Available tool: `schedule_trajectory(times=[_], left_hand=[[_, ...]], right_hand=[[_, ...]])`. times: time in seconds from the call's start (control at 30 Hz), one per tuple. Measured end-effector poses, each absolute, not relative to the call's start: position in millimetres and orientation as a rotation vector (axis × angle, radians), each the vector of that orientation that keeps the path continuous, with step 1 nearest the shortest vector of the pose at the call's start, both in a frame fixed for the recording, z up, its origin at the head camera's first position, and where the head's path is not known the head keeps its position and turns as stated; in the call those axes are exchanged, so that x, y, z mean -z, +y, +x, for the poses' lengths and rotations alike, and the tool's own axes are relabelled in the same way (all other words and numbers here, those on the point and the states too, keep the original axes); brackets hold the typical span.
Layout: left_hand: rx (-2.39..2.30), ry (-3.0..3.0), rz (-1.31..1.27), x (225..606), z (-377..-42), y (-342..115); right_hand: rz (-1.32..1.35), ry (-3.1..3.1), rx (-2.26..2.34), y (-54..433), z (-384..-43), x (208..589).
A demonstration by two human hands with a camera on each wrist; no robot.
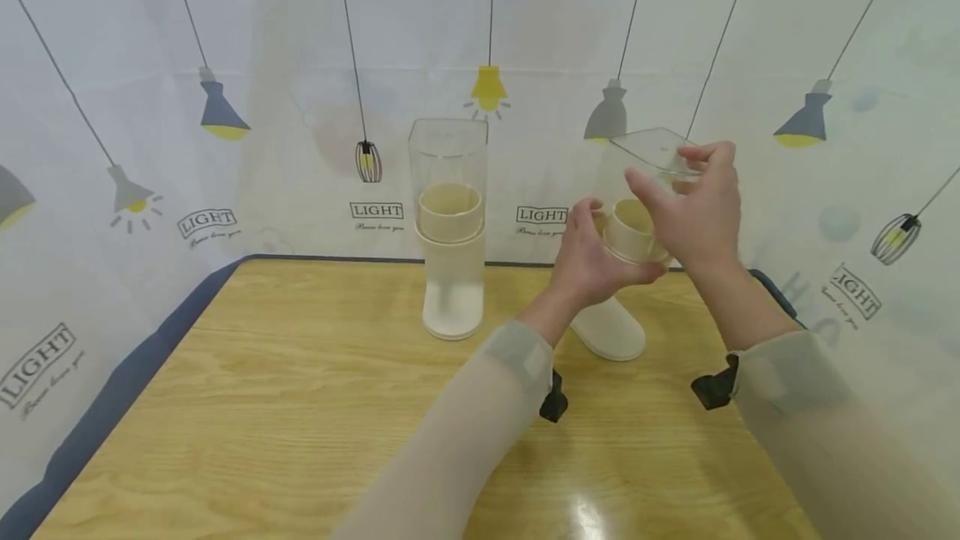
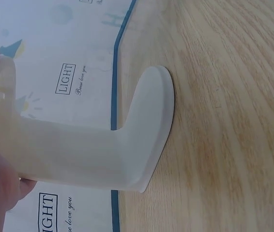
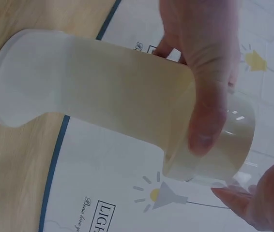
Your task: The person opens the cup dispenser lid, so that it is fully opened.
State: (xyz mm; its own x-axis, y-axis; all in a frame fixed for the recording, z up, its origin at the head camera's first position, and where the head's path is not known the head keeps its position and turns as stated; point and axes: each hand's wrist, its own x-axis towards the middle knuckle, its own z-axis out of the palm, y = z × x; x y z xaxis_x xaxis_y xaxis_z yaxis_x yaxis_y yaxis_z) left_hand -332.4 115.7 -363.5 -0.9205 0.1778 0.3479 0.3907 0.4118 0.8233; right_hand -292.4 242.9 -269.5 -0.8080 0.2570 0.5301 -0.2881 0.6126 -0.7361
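The cream dispenser stand (image 2: 76, 152) is held by the left hand (image 1: 596, 265), fingers and thumb curled round its upper part. Just above that grip, the right hand (image 1: 701, 215) grasps the clear container (image 1: 649, 152). Below, the stand meets the wooden table (image 1: 300, 407). Left of both hands stands a matching dispenser (image 1: 453, 269); behind them, a lamp-print backdrop (image 1: 285, 48).

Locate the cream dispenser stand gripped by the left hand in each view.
Head: right of centre, the dispenser stand partly hidden by the left hand.
Left wrist: dispenser stand sideways, left edge to middle, foot rightmost.
Right wrist: dispenser stand from upper left to centre, foot leftmost.
Shared landmark: LIGHT lettering.
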Motion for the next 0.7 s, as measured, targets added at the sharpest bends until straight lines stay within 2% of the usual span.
schedule_trajectory(times=[0.3, 0.5, 0.7], left_hand=[[1.546, -2.486, -0.514, 363, -332, 115], [1.523, -2.492, -0.540, 364, -332, 113], [1.529, -2.496, -0.567, 363, -332, 110]], right_hand=[[0.042, -2.294, -1.130, 244, -287, 265], [-0.016, -2.308, -1.265, 250, -286, 261], [0.128, -2.437, -1.058, 247, -279, 254]])
